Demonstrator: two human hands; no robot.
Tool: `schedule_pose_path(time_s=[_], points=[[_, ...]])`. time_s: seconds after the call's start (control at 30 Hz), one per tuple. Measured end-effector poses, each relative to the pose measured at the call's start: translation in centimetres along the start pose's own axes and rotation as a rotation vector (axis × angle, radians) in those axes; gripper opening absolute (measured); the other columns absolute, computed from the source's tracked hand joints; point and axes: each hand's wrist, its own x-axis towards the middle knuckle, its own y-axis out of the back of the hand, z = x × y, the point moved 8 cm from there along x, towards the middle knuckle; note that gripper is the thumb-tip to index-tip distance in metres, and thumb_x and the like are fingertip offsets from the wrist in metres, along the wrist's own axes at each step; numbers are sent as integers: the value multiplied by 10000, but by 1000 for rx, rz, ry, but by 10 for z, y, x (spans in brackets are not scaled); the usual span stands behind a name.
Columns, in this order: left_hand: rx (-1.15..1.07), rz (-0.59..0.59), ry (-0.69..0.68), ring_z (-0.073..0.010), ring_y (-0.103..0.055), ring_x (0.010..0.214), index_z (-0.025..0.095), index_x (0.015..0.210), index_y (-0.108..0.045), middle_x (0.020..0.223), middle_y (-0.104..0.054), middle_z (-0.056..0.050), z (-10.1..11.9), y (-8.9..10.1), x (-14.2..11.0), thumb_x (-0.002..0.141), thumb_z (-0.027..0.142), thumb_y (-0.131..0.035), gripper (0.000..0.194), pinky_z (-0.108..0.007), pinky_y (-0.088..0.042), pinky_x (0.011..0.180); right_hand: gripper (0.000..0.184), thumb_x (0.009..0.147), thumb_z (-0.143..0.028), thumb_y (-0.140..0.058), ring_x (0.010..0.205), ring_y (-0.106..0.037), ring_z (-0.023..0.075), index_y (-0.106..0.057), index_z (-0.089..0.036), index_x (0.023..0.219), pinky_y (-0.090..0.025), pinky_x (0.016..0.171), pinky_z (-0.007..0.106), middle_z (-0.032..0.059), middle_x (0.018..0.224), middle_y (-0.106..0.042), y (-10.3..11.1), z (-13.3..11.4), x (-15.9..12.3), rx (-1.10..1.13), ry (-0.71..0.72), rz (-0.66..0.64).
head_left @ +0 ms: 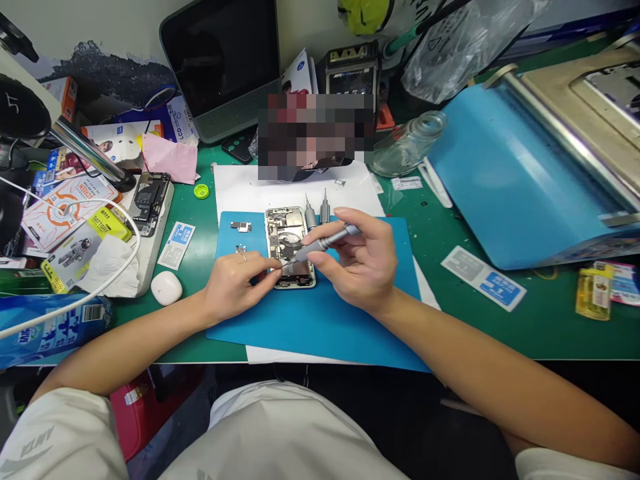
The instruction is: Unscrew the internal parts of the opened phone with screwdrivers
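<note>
From my head-camera feed I count two bare hands over one blue mat [310,327] on the green table [540,333]; the right hand [367,263] is closed around one grey screwdriver [327,243], its tip slanting down to the lower part of one opened phone [276,233]; that phone lies at the mat's far edge, a little left of the middle; the left hand [237,287] reaches its lower left side, thumb and forefinger drawn narrow beside the tip, though I cannot tell whether they pinch anything; I count two small parts [241,227] near the mat's far left corner, and two spare screwdrivers [310,215] at its far edge, just right of the phone; off the mat, toward the table's near edge, I have one white case [167,288] on the left and one yellow bottle [594,291] on the right
</note>
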Motion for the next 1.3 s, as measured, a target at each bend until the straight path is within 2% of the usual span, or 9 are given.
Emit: schedule_pose_path(time_s=[0.9,1.3], points=[[-6,-13,27,-95,-606,573,178,963,-728,672,-668,13,-2,-1,-1,986,277,-613,154,-212,-441,588,544,902,-253,-705,821,-711,176,-466,-349,1381,-649,657,308,6,937,-709,2,2,0,-22,-7,32],[-19,-13,12,-91,-596,565,157,954,-731,663,-655,17,-1,-1,0,965,229,-636,120,-212,-428,592,555,899,-283,-716,801,-719,170,-468,-373,1387,-656,639,311,4,928,-685,4,1,0,-54,1,40]])
